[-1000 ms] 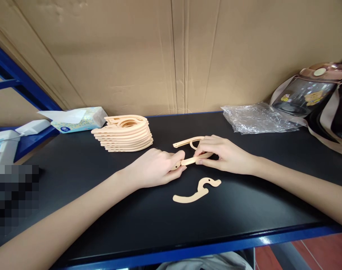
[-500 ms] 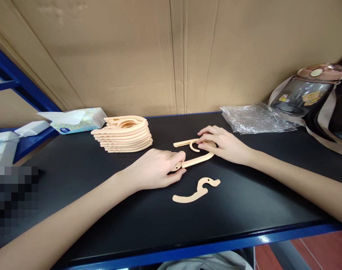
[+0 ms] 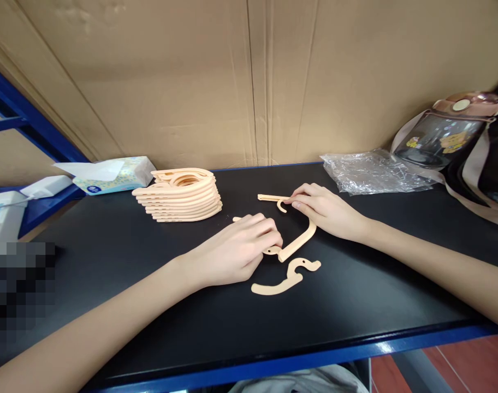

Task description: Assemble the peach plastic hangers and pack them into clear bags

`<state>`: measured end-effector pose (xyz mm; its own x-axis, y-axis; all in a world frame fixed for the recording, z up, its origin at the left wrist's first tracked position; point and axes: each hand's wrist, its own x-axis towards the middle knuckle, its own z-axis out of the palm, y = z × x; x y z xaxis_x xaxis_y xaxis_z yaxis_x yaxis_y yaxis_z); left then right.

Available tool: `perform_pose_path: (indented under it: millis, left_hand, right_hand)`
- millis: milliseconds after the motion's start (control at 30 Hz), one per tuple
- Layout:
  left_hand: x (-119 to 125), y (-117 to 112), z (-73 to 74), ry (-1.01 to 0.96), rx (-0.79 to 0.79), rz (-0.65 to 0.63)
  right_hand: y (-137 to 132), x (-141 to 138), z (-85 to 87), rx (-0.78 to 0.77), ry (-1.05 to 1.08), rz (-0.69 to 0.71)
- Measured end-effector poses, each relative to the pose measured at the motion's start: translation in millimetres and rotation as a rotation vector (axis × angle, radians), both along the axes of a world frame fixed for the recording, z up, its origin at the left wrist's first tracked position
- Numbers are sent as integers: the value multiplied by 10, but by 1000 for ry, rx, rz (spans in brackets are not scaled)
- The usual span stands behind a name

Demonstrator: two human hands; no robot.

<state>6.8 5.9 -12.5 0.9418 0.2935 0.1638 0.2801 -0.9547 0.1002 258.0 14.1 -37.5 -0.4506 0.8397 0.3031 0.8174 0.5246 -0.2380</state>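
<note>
On the far left a tissue pack (image 3: 113, 173) lies at the table's (image 3: 150, 311) back edge. Just right of it is a neat stack of peach hanger pieces (image 3: 181, 194), well apart from both hands.

My left hand (image 3: 241, 248) is curled narrow. Its fingertips pinch the lower end of a curved hanger arm (image 3: 302, 238), right at a small joint, and another pale end peeps out behind the knuckles. The arm lies flat on the table, running up and to the right under my right hand. Just in front of it a loose S-shaped piece (image 3: 284, 278) lies untouched.

My right hand (image 3: 326, 213) lies with its fingers stretched out and low. The fingertips rest on the top end of the part, where a small hook (image 3: 280, 206) and a thin straight bar (image 3: 271, 197) stick out to the left. I cannot tell whether the thumb grips beneath or the hand only presses down.

I judge the step to be working the joint at the left-hand end while the right hand steadies the hook end. A further move there calls for a firm hold on the right and small, careful force at the joint, since the part looks thin.

Farther right are a crumpled plastic bag (image 3: 372, 172) and a dark bottle (image 3: 445, 134).
</note>
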Motion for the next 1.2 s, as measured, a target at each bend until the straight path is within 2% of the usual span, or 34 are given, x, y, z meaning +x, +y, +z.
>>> perform_pose_path:
  millis: [133, 233, 467, 667, 900, 1200]
  left_hand:
    - [-13, 48, -35, -53, 76, -16]
    - [-29, 82, -52, -75, 139, 20]
    - [-15, 99, -41, 17, 205, 113]
    - [-9, 93, -30, 59, 176, 85]
    - [-9, 88, -37, 16, 112, 14]
    - [-8, 79, -45, -11, 76, 20]
  right_hand:
    - [-3, 4, -2, -2, 21, -16]
    - [-4, 4, -5, 3, 4, -17]
    - [-23, -20, 8, 12, -39, -35]
    - [-28, -22, 4, 22, -39, -37]
    - [-35, -33, 8, 22, -44, -65]
    - [-35, -37, 8, 40, -63, -69]
